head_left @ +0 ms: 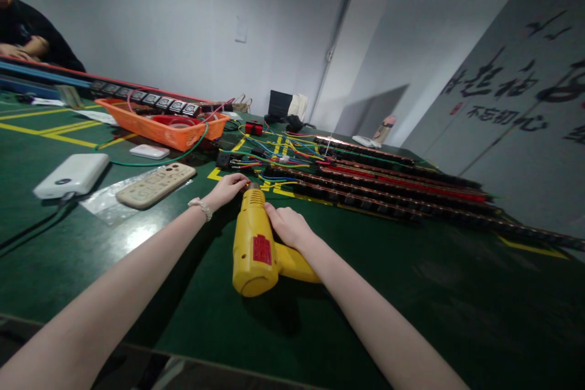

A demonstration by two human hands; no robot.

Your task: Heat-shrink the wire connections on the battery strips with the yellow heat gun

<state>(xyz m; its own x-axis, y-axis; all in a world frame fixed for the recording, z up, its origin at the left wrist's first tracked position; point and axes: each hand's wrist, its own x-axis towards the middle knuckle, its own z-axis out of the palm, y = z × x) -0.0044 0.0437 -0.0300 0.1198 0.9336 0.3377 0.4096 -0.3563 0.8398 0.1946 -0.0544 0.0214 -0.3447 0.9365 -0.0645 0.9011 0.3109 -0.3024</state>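
Observation:
A yellow heat gun (250, 244) with a red label lies on its side on the green table, its nozzle pointing away from me and its handle to the right. My right hand (289, 225) grips the gun between body and handle; its fingertips are partly hidden. Just left of the nozzle, my left hand (227, 190) has its fingers pinched together. A small reddish bit shows at those fingertips, too small to name. Beyond both hands lie several coloured wires (292, 155), running to a black connector block (225, 161) and long dark strips (347, 186).
An orange basket (155, 128) holds a red roll and parts. To the left lie a beige phone case (155, 186) on a clear plastic bag, a white power bank (73, 174) with a cable, and a white flat object (149, 152). Another person (34, 36) sits far left.

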